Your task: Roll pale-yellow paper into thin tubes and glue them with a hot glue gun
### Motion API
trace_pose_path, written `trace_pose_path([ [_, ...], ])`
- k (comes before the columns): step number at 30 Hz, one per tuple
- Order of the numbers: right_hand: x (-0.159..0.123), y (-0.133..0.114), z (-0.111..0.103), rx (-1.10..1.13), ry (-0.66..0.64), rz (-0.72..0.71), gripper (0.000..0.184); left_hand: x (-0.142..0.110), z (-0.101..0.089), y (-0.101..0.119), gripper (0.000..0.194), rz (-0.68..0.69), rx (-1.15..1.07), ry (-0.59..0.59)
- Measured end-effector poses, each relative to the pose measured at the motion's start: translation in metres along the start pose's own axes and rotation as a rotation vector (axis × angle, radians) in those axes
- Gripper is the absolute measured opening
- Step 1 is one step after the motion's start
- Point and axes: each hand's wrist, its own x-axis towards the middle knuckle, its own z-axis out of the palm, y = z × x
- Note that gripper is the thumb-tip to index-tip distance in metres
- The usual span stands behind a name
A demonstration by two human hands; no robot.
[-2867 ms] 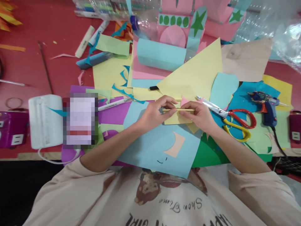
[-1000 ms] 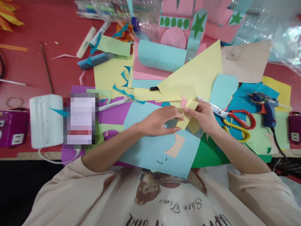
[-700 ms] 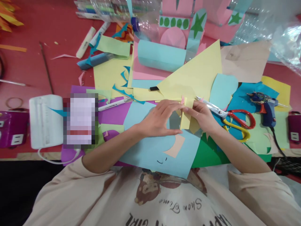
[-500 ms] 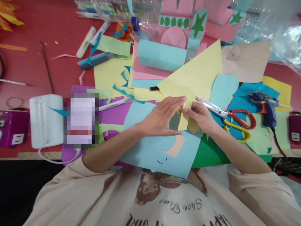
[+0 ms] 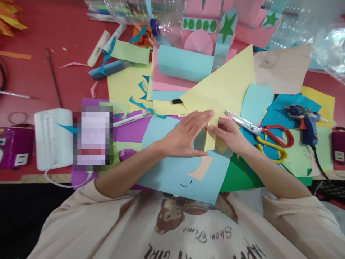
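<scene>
My left hand (image 5: 183,135) spans a folded strip of yellow paper (image 5: 211,139), its fingertips at the strip's far end and its thumb at the near end. From the other side my right hand (image 5: 231,132) pinches the strip, thumb on top; its other fingers are partly hidden. Beneath both hands lies a light blue sheet (image 5: 164,169) with small dark pen marks and a cut peach paper piece (image 5: 202,168) on it. A large yellow sheet (image 5: 223,84) extends beyond my fingers. Scissors (image 5: 254,130) with red and yellow handles lie open to the right of my right hand.
A blue glue gun (image 5: 308,127) with a black cord lies at the right. To the left are a blurred phone (image 5: 93,136) on a cable and a white box-shaped device (image 5: 54,140). A light blue paper roll (image 5: 185,63), markers (image 5: 98,48) and paper scraps lie farther back.
Both hands stay almost in place. The folded yellow strip and my right hand's fingers have shifted very slightly.
</scene>
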Motion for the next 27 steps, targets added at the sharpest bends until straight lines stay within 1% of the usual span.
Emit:
trace_pose_path([
  [4, 0.0004, -0.0015, 0.0012, -0.009, 0.001, 0.004, 0.036, -0.0016, 0.0019, -0.0010, 0.101, 0.021, 0.000, 0.046],
  [8, -0.0003, -0.0035, 0.0030, -0.007, -0.016, 0.016, 0.038, -0.0017, 0.0006, -0.0004, 0.097, 0.009, -0.009, 0.055],
  [12, -0.0013, -0.0039, 0.0032, -0.021, -0.047, 0.027, 0.041, -0.0010, -0.0003, -0.0009, 0.093, 0.018, -0.007, 0.112],
  [19, -0.0007, -0.0042, 0.0016, -0.088, -0.028, -0.016, 0.050, -0.0010, 0.0034, -0.0026, 0.091, -0.002, -0.006, 0.145],
  [24, -0.0008, -0.0031, 0.0012, -0.099, 0.018, -0.029, 0.046, -0.0008, 0.0044, -0.0032, 0.092, -0.012, 0.006, 0.139],
  [27, -0.0006, -0.0027, 0.0031, -0.056, 0.010, 0.011, 0.039, -0.0011, 0.0049, -0.0031, 0.092, -0.001, 0.027, 0.139],
])
